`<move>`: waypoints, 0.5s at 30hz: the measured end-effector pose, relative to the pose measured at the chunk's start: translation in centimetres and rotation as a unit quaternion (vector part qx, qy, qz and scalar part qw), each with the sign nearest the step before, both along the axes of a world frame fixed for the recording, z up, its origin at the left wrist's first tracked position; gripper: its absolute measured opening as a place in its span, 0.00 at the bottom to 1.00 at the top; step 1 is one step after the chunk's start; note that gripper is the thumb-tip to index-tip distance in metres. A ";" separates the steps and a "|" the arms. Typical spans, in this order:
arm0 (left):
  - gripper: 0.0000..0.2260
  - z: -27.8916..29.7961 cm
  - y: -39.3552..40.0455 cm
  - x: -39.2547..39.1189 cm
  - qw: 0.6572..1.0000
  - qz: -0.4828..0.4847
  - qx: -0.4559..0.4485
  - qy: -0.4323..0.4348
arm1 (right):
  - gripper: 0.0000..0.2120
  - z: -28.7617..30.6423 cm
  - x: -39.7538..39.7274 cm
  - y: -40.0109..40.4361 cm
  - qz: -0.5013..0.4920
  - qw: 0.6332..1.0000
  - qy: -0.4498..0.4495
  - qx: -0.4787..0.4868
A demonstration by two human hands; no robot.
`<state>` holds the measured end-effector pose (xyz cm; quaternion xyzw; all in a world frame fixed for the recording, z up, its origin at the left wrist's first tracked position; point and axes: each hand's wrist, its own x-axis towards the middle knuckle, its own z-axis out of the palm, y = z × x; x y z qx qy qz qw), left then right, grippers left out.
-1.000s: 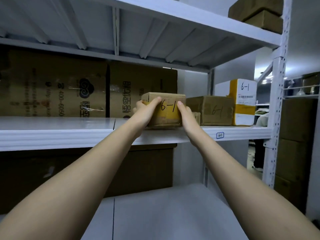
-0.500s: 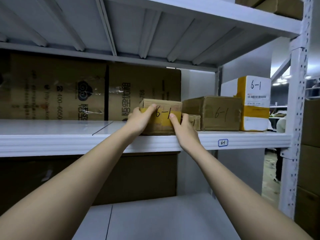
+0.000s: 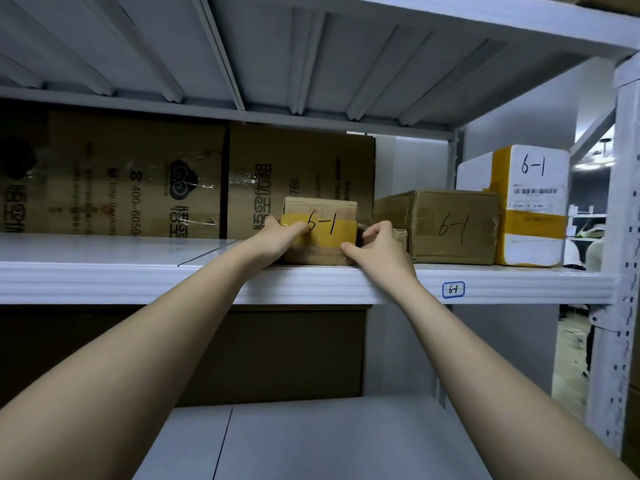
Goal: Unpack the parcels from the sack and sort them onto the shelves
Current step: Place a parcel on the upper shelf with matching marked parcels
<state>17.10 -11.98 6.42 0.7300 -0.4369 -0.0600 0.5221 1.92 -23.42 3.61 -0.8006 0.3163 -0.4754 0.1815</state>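
A small cardboard parcel (image 3: 323, 220) with yellow tape and "6-1" written on it stands on the white middle shelf (image 3: 138, 282), near its front edge. My left hand (image 3: 277, 239) grips the parcel's left side, thumb across the yellow tape. My right hand (image 3: 379, 249) sits at the parcel's right lower corner, thumb on its front and fingers curled beside it. To the right stand a larger brown parcel (image 3: 450, 228) and a white and yellow parcel (image 3: 533, 206), both marked "6-1". The sack is out of view.
Large printed cartons (image 3: 138, 174) fill the back of the shelf on the left. A very small box (image 3: 400, 237) shows behind my right hand. A "6-1" label (image 3: 453, 289) is on the shelf edge. A white upright post (image 3: 620, 258) stands at right; a lower shelf (image 3: 311, 441) lies below.
The parcel has come down from held in the air onto the shelf. The view has moved closer, and my right hand has slid down to the parcel's lower right corner.
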 end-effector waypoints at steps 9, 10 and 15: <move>0.36 -0.1 -1.5 -0.1 1.000 0.019 0.015 -0.016 | 0.21 0.5 0.2 -0.8 -0.027 0.999 -0.033 -0.006; 0.36 0.0 -1.6 -0.1 1.000 0.017 0.016 -0.016 | 0.21 0.5 0.2 -0.8 -0.027 0.999 -0.034 -0.009; 0.35 -0.1 -1.8 0.0 1.000 -0.006 0.016 -0.014 | 0.21 0.5 0.1 -0.7 -0.034 0.999 -0.030 -0.012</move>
